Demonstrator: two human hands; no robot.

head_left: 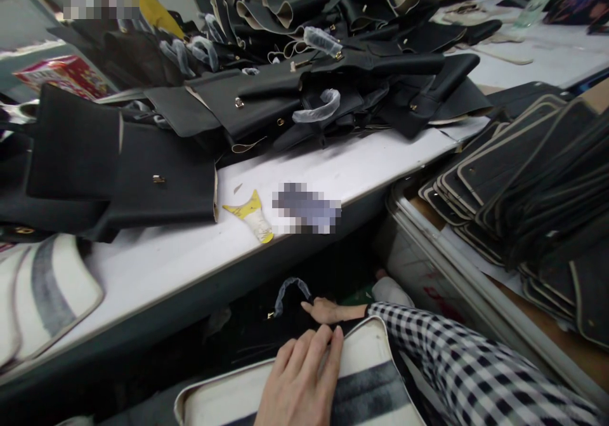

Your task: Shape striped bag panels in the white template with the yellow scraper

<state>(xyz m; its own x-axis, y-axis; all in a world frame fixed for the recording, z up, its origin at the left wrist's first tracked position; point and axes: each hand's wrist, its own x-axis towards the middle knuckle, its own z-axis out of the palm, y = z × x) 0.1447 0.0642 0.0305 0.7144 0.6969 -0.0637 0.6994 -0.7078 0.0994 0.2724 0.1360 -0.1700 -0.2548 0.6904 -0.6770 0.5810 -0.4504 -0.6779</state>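
My left hand [302,375] lies flat with its fingers stretched over a cream panel [366,353] that has a dark stripe and a raised rim. Beyond it, in the dark space below the table edge, my right hand [326,310] reaches out from a black-and-white checked sleeve. Its fingers are curled at a dark bag piece, close to one end of a curved handle [291,284] wrapped in clear plastic. Gold-coloured hardware shows at the handle's other end. Most of that dark piece is lost in shadow.
Black leather bag pieces [166,159] lie heaped along the white table [342,166]. A yellow-and-white scrap [252,215] is near the table edge. Stacked dark panels [514,172] fill the right side; cream panels [52,292] lie at left. A person in yellow [159,10] is at the back.
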